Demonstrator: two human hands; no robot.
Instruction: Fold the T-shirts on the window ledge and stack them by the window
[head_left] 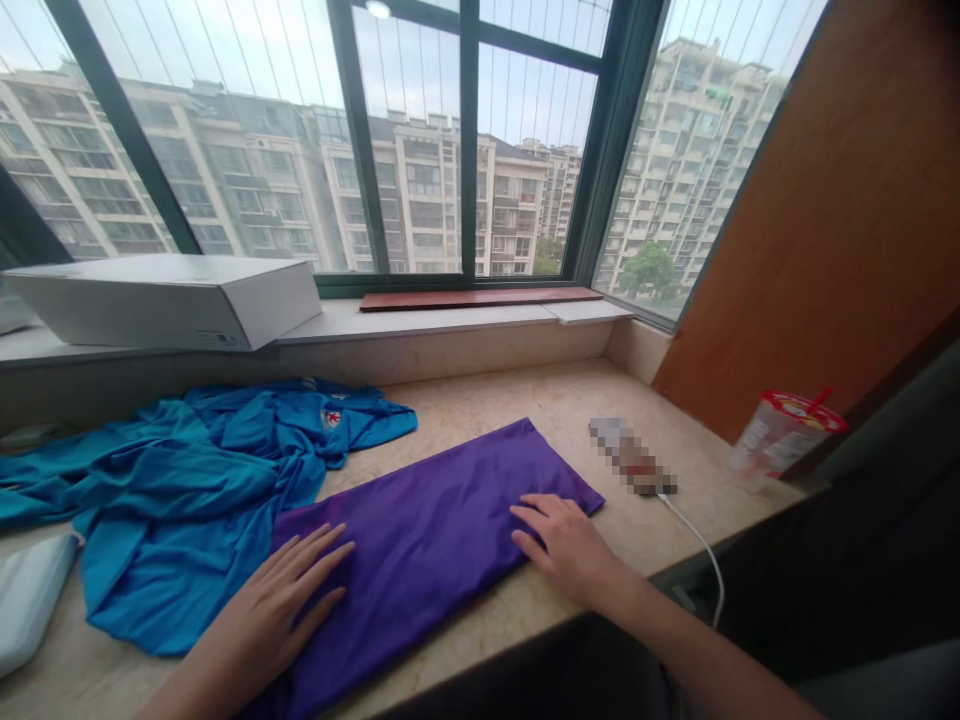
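Observation:
A purple cloth, folded into a long flat rectangle, lies slantwise on the stone sill. My left hand rests on its left end, fingers stretched out and slightly apart. Over the right end, near the front edge, my right hand lies with its fingers spread on the fabric. Neither hand grips anything. A crumpled blue shirt with a small red and white badge is heaped just left of the purple cloth and touches it.
Right of the cloth lies a blurred-out phone with a white cable. A plastic cup with a red straw stands by the wooden panel. A white box sits on the ledge; a white object lies at far left.

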